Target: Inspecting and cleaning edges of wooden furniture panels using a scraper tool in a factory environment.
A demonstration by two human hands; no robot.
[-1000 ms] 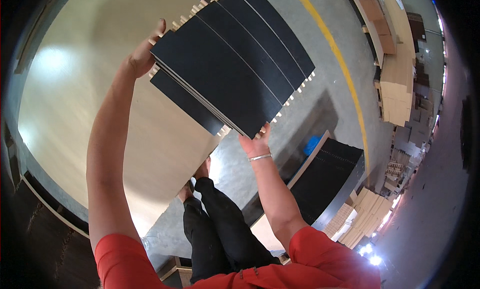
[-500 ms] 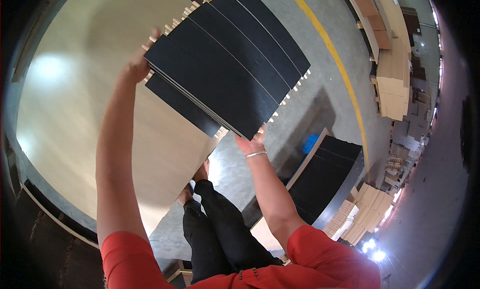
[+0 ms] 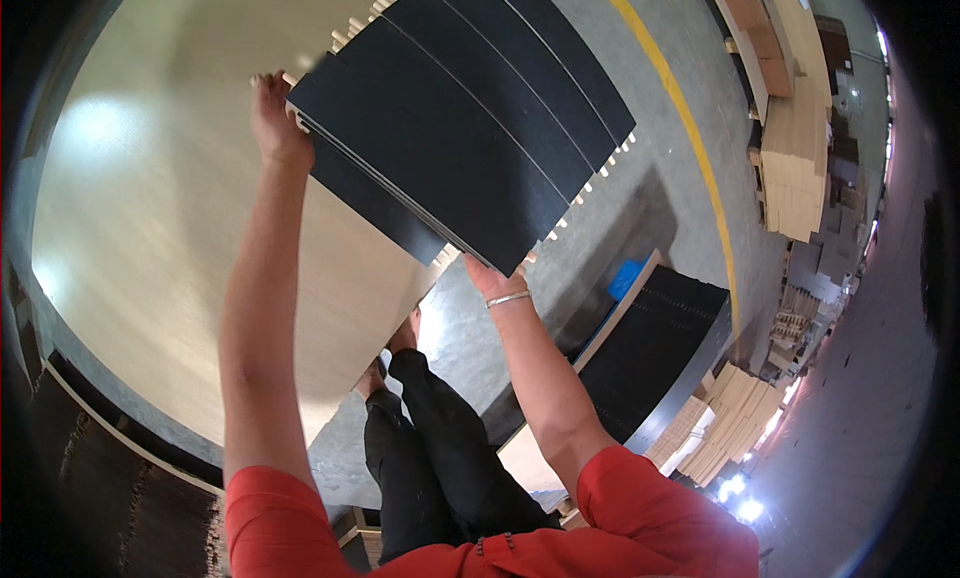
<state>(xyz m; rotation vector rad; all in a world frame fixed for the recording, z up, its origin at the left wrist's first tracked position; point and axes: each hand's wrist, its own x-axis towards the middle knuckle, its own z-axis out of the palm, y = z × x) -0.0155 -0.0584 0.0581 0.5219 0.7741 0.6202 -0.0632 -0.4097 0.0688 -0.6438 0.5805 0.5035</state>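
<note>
Black panels [image 3: 440, 148] sit in a stack held up between both hands, above the pale wooden surface [image 3: 150, 228] that spreads out to the person's left. Nearest, the red sleeves and dark trousers fill the lower edge, with both bare forearms reaching up. The left hand [image 3: 272, 123] grips the stack's left corner, fingers [image 3: 262, 83] curled over its edge. The right hand [image 3: 490, 276], a silver bracelet [image 3: 507, 299] on its wrist, presses under the near corner; its fingers are hidden by the panels, so I cannot tell how they close. Pale dowel pegs [image 3: 590, 183] stick out along the panels' edges. Beyond the right arm a dark board stack [image 3: 655, 348] rests on the concrete floor [image 3: 660, 128]. Farther off, past a yellow floor line [image 3: 690, 128], tan boards [image 3: 795, 148] are piled.
</note>
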